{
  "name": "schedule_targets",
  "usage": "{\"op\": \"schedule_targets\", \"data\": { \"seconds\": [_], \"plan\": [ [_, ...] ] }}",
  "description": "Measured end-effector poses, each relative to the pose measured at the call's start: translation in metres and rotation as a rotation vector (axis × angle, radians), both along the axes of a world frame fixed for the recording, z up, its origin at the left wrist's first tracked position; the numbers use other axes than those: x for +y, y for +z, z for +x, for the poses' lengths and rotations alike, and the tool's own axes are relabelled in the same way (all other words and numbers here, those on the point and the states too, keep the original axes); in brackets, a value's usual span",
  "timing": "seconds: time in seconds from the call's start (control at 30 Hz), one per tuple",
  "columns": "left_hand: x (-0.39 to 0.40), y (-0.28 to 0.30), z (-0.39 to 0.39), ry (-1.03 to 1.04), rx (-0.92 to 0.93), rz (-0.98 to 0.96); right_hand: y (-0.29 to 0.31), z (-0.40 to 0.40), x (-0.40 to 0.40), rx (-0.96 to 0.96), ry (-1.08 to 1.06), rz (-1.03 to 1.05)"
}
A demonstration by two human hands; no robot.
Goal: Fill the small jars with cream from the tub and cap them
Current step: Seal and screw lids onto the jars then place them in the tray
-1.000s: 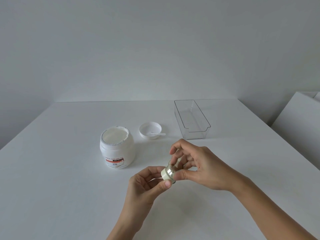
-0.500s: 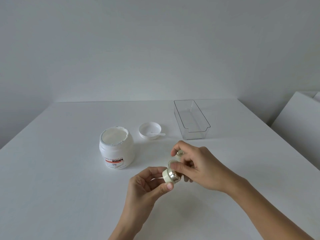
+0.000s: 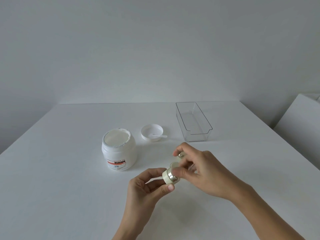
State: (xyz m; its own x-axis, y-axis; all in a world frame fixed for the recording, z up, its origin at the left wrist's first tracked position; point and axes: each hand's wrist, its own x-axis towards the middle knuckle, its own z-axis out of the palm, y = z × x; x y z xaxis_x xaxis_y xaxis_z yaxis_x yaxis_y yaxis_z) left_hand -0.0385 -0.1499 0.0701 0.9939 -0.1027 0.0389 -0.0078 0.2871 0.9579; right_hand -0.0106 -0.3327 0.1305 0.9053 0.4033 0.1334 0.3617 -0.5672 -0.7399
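Small jar (image 3: 170, 177) pinched between left hand (image 3: 147, 189), right hand (image 3: 199, 168).

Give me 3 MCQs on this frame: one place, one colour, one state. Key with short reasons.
1. Where does the small spatula lie?
A. inside the clear bin
B. in the upturned tub lid
C. in the cream tub

2. What colour is the band on the small jar between the hands?
A. silver
B. red
C. black

3. What is the state of the cream tub?
A. capped
B. tipped on its side
C. open and upright

Key:
1 B: the spatula rests in the upturned lid, its handle over the rim, left of the clear bin.
2 A: the small jar, gripped by the left hand with the right hand at its top, has a silver band.
3 C: the cream tub stands upright, its white cream exposed.
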Motion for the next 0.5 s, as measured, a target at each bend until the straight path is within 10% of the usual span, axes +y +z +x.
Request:
{"op": "schedule_targets", "data": {
  "seconds": [0.5],
  "plan": [
    [-0.0012,0.0017,-0.0010,-0.009,-0.014,0.025,-0.0017,-0.0031,-0.0052,0.048,0.059,0.093]
  ]
}}
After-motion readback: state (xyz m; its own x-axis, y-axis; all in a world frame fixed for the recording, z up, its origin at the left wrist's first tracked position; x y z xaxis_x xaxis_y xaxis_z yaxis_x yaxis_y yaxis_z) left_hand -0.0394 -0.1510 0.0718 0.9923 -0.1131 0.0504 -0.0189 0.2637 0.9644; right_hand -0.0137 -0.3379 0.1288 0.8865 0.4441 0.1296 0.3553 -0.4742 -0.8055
